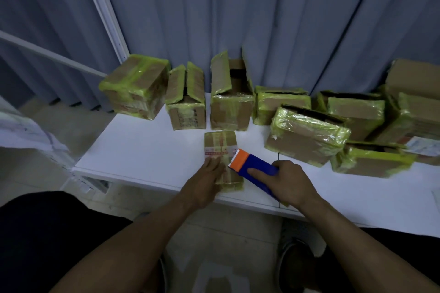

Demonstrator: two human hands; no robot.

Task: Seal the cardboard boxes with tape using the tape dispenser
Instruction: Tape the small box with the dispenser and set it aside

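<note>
A small cardboard box point(221, 147) with yellow-green tape and a red-printed strip lies near the front edge of the white table point(142, 152). My left hand point(206, 181) rests flat on its near left part, fingers straight. My right hand point(289, 182) grips a blue tape dispenser point(256, 169) with an orange head; its toothed blade touches the box's right side, and my index finger lies along the blue body.
Along the back stand several cardboard boxes wrapped in yellow-green tape. Two of them, one left point(185, 100) and one centre point(229, 95), have their top flaps open. More taped boxes point(307, 135) pile at the right. A grey curtain hangs behind. The floor lies below the table's front edge.
</note>
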